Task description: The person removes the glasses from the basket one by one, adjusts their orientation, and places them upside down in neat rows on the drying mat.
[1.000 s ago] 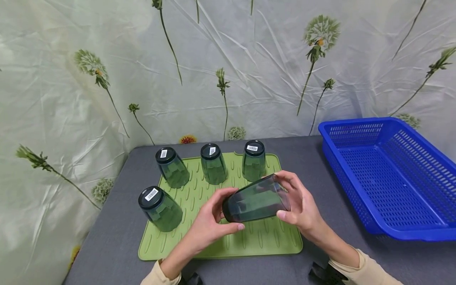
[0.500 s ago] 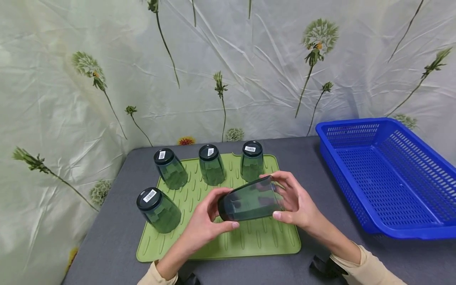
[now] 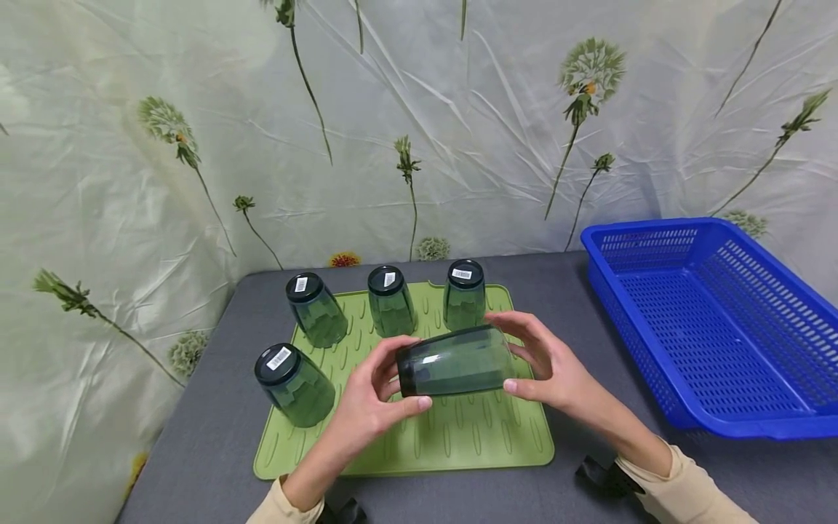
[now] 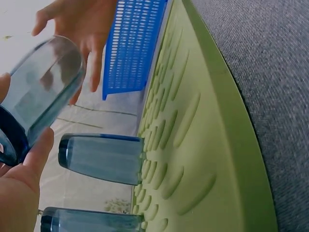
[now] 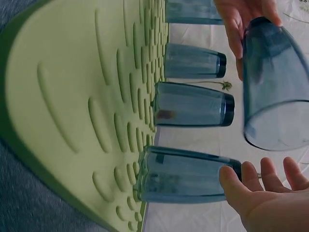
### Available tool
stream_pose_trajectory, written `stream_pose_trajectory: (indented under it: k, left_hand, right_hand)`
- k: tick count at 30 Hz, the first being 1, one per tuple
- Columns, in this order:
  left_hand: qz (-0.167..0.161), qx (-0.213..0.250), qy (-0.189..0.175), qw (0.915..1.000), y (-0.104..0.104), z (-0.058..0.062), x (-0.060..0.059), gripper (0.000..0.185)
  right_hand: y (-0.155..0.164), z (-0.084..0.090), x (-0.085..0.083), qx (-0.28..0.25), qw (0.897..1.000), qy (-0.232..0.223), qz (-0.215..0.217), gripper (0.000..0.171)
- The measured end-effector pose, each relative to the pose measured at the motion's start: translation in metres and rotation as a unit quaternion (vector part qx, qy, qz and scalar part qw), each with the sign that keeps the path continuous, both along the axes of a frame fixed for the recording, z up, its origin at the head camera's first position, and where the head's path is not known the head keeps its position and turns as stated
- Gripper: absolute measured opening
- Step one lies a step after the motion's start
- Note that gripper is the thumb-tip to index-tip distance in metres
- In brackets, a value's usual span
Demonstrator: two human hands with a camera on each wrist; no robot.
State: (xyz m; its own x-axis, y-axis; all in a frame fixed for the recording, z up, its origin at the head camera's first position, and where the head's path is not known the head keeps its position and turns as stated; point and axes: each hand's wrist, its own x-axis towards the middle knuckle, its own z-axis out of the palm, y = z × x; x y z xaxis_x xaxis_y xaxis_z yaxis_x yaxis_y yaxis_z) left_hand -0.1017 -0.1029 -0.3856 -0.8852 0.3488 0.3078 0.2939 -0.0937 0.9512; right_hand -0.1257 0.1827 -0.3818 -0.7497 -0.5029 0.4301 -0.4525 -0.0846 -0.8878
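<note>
Starting at the far left, there's a floral backdrop sheet (image 3: 131, 182) hung behind everything, probably just to keep the background plain. Then the grey surface (image 3: 216, 437) with a ribbed green drying mat (image 3: 478, 437) on it, and four dark green tumblers sit upside down on the mat: one near-left tumbler (image 3: 294, 384) at the mat's left edge, and a far row of three (image 3: 391, 300) along the back. Mouth-down makes sense on a mat like this, the ridges let air and water get out from under the rims, and you can see barcode stickers on the upturned bases. Just right of the near-left one, the left hand (image 3: 366, 407) has its fingers (image 3: 376, 367) curled round the base end of a fifth tumbler (image 3: 455, 360), thumb underneath. That tumbler is held lying sideways in the air above the middle of the mat, base pointing left, mouth pointing right, not touching the mat or the others as far as I can tell. The right hand (image 3: 546, 367) is at the mouth end, fingers spread and fairly straight along the rim, so it looks more like steadying than a real grip; the right wrist view shows the fingers loose beside the open mouth. Two hands on one glass held level like that reads to me as turning it over. Well off to the right, a blue perforated basket (image 3: 661, 378) sits on the surface, apart from the mat
</note>
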Motion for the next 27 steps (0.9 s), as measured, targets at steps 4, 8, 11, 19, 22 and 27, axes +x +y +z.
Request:
stream_pose_trajectory:
  k: [4,8,11,19,22,27]
  left_hand:
    - [0.01,0.0,-0.005,0.9999,-0.001,0.001,-0.001,0.067]
    - [0.024,-0.002,-0.003,0.9997,-0.001,0.003,-0.001,0.068]
    - [0.032,0.0,0.001,0.9995,-0.002,0.006,0.0,0.069]
    - [0.066,-0.012,0.008,0.9977,-0.008,0.009,0.0,0.067]
    - [0.087,-0.023,0.007,0.996,-0.01,0.009,0.0,0.066]
    - [0.104,-0.023,-0.001,0.9943,-0.012,0.01,-0.001,0.066]
  right_hand:
    - [0.003,0.0,-0.002,-0.003,1.0,0.008,-0.007,0.075]
    - [0.007,0.0,-0.005,0.002,0.999,0.016,-0.03,0.074]
    - [0.011,0.001,-0.006,0.0,0.998,0.02,-0.052,0.071]
    - [0.017,-0.004,-0.015,-0.024,0.992,0.006,-0.12,0.059]
    - [0.02,-0.008,-0.019,-0.015,0.989,0.011,-0.144,0.058]
    - [0.025,-0.012,-0.023,0.021,0.982,0.001,-0.185,0.059]
